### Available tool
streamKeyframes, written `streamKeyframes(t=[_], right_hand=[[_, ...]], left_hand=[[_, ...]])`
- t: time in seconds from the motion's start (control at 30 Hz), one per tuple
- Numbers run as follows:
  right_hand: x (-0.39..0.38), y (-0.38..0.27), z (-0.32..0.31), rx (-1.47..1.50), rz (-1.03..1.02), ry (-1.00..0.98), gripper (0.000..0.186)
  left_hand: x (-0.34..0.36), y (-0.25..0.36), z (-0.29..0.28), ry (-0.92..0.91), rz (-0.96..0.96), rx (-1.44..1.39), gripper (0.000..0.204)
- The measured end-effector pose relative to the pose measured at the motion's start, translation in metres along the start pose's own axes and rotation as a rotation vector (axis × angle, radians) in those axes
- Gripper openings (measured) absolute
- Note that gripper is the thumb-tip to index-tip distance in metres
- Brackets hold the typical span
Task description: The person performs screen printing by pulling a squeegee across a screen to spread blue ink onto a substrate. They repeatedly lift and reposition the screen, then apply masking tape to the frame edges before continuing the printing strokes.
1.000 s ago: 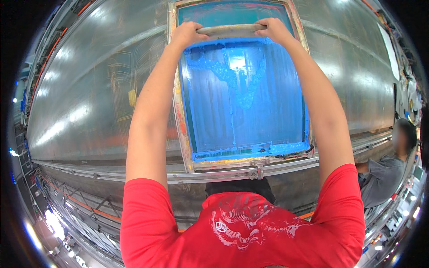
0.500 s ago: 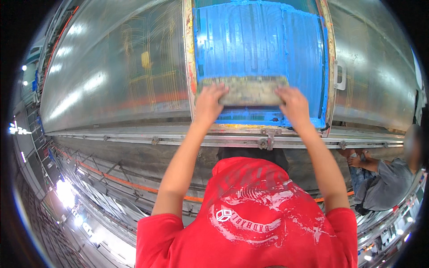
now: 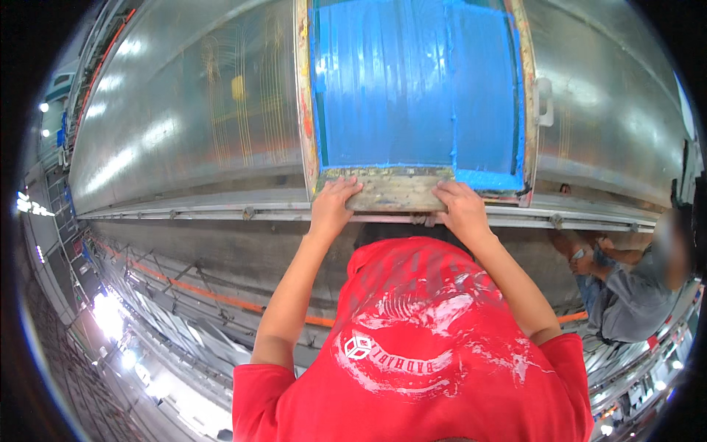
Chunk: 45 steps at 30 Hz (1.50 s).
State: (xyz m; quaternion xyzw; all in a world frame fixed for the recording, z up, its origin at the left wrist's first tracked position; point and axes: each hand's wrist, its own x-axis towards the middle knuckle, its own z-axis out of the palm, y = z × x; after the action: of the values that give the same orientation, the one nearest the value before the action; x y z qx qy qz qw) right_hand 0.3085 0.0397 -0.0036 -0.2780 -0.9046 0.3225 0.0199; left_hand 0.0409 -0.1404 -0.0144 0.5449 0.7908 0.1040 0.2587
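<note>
A wooden-framed printing screen (image 3: 303, 110) lies on a long shiny table, its mesh coated in blue ink (image 3: 412, 88). A wide, ink-stained wooden squeegee (image 3: 394, 193) rests at the near edge of the frame. My left hand (image 3: 333, 206) grips its left end and my right hand (image 3: 460, 210) grips its right end. Both forearms reach up from my red shirt. A ridge of thick blue ink (image 3: 490, 179) sits just right of the squeegee.
The long glossy table (image 3: 169, 125) runs left to right with a metal rail (image 3: 221, 214) along its near edge. A small metal bracket (image 3: 545, 99) sits on the frame's right side. Another person in grey (image 3: 626, 287) crouches at the lower right beside the table.
Both hands have drawn the squeegee from the far end of the screen down to its near edge, leaving the mesh evenly coated in blue.
</note>
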Motion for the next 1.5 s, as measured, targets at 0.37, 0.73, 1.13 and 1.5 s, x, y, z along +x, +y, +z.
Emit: streamKeyframes(t=[0.37, 0.73, 1.13, 1.5], right_hand=[[0.144, 0.32, -0.109, 0.236, 0.676, 0.502, 0.038], [0.139, 0.342, -0.066, 0.087, 0.553, 0.737, 0.042], [0.131, 0.316, -0.133, 0.044, 0.441, 0.804, 0.039], [0.12, 0.265, -0.138, 0.162, 0.421, 0.739, 0.037]], left_hand=[[0.004, 0.026, -0.02, 0.066, 0.003, 0.024, 0.05], [-0.02, 0.004, -0.011, 0.13, 0.003, 0.026, 0.054], [0.013, 0.027, 0.004, 0.182, 0.009, -0.037, 0.05], [-0.035, 0.01, 0.003, 0.264, 0.007, -0.064, 0.047]])
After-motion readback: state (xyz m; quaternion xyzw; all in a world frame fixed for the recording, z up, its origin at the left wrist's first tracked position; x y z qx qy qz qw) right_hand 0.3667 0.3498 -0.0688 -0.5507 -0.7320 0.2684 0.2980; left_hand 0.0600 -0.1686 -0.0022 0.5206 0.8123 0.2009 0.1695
